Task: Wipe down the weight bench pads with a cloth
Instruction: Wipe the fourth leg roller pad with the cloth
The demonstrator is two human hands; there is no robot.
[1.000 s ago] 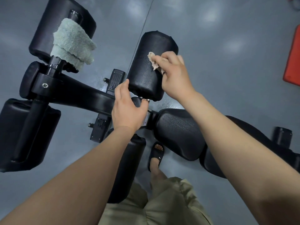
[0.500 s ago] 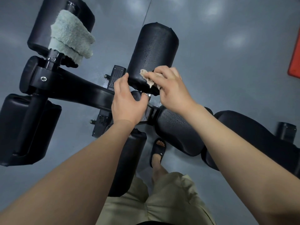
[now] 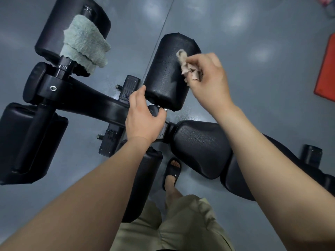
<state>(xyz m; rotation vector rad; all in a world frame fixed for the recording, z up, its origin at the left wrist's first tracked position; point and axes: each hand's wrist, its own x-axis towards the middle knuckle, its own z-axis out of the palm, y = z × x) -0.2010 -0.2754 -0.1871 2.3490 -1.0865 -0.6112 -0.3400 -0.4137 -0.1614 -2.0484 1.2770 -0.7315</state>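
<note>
A black roller pad (image 3: 164, 75) stands out from the bench frame (image 3: 94, 104) at centre. My right hand (image 3: 208, 78) pinches a small crumpled beige cloth (image 3: 188, 69) against the pad's upper right side. My left hand (image 3: 143, 116) grips the frame at the pad's near end, thumb on the metal fitting, fingers against the pad's edge. The black seat pad (image 3: 201, 147) lies to the right, partly hidden under my right forearm. Another roller pad (image 3: 59, 26) at upper left carries a folded grey-green towel (image 3: 85, 44).
A larger black pad (image 3: 27, 142) sits at the left edge and a further roller (image 3: 143, 178) lies under my left forearm. My sandalled foot (image 3: 172, 171) stands on the grey floor beside the bench. A red mat (image 3: 326, 69) lies at the right edge.
My right hand has moved with the cloth from the pad's near end back up to its upper right side. My left hand has kept its hold on the frame.
</note>
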